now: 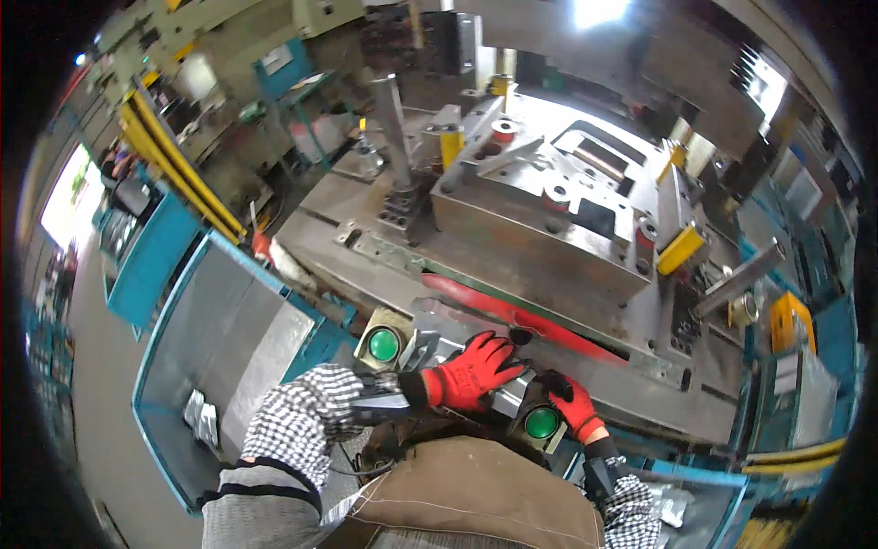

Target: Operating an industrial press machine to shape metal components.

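A shiny pressed sheet-metal part [448, 327] lies between two green push buttons at the near edge of the press. Across it rests my left hand [468, 373], in a red glove with black fingertips, its fingers stretched to the right and slightly apart. My right hand [574, 406], gloved alike, is beside the right green button [541, 423]. Its fingers bend over the top of that button's housing, near the right end of the metal; what they grip, if anything, is hidden. Left of my left hand sits the left green button [384, 344] in a pale housing.
Beyond my hands stands a heavy steel die [540, 238] with upright posts [393, 137] and yellow blocks [681, 250]. A red bar [549, 325] runs along the press front. A blue-framed bin [219, 320] at left holds silvery pieces; another blue-edged bin [700, 476] is at lower right.
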Motion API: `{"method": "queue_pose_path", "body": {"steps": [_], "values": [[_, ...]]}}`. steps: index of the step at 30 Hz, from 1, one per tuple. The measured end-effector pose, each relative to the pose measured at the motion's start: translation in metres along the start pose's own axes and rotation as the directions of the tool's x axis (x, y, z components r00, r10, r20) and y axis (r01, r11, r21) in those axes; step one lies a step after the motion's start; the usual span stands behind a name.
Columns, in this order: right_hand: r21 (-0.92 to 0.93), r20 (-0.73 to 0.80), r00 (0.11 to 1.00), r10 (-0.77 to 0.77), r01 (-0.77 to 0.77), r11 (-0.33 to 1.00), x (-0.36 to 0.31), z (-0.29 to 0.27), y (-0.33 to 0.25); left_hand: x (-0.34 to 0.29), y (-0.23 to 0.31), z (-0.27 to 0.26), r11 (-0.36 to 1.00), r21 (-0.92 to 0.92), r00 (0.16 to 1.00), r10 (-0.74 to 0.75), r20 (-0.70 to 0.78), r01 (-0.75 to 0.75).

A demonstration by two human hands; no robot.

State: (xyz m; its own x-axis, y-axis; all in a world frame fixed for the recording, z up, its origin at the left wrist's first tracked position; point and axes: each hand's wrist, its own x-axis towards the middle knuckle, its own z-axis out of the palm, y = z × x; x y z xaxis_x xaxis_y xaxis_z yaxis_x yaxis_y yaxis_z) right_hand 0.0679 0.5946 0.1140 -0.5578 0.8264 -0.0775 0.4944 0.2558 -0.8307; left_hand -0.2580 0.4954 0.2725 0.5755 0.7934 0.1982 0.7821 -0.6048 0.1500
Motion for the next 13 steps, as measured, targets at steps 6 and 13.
{"method": "queue_pose_path", "body": {"steps": [6,13], "values": [[0.041,0.104,0.992,0.069,-0.074,0.996,0.000,0.001,-0.009,-0.009,-0.038,0.064,0.956,0.223,0.981,-0.194,0.001,0.189],[0.063,0.072,0.991,-0.113,0.108,0.992,0.010,-0.004,-0.024,-0.035,-0.088,0.055,0.923,0.211,0.942,-0.335,0.022,0.323]]}}
